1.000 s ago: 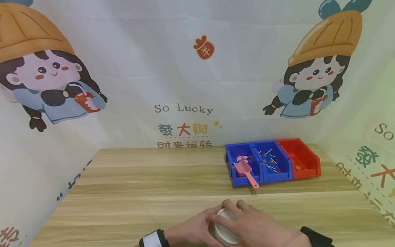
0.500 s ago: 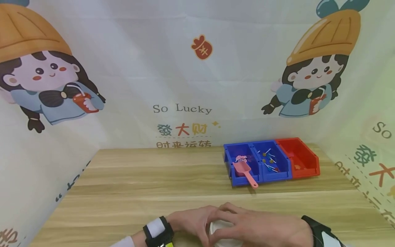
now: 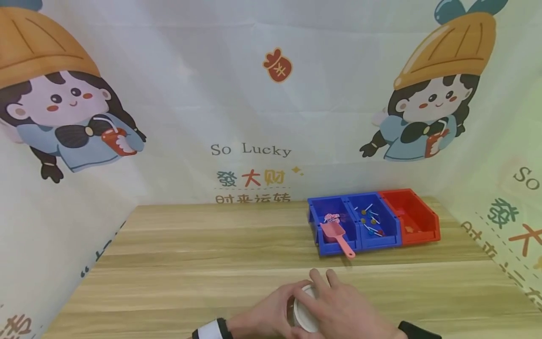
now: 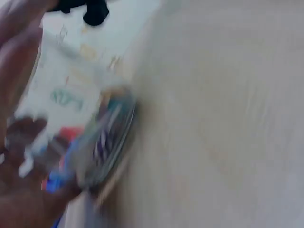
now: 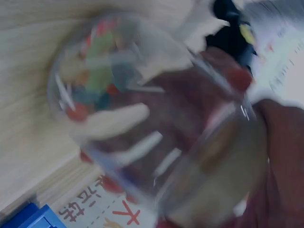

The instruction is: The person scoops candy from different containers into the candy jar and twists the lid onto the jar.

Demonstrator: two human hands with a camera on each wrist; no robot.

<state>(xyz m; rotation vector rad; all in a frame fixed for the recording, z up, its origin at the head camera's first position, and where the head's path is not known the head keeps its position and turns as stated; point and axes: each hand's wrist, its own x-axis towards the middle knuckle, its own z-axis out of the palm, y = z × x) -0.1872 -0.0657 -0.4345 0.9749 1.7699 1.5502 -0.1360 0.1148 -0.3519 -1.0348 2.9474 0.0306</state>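
Note:
A see-through plastic jar (image 5: 142,88) with colourful lollipops and small sweets at its bottom is held low at the front in the head view. Its round white lid (image 3: 306,316) faces up towards the head camera. My left hand (image 3: 271,308) grips the jar's side, thumb and fingers curled round it. Over the lid lies my right hand (image 3: 345,306), gripping its edge, with two fingers lifted and pointing away. Blurred in the left wrist view, the jar (image 4: 111,137) tilts close over the wooden table. My hands hide much of the jar in the head view.
Two blue bins (image 3: 336,248) and a red bin (image 3: 432,230) stand joined at the back right of the wooden table (image 3: 203,254). A pink scoop (image 3: 338,235) leans over the left bin's front. Lollipops (image 3: 370,221) lie in the middle bin. Printed cloth (image 3: 190,94) surrounds the table.
Half a second ago the right hand lay sideways across the lid; now it has turned, with two fingers pointing away. The jar and left hand have shifted slightly away from the body.

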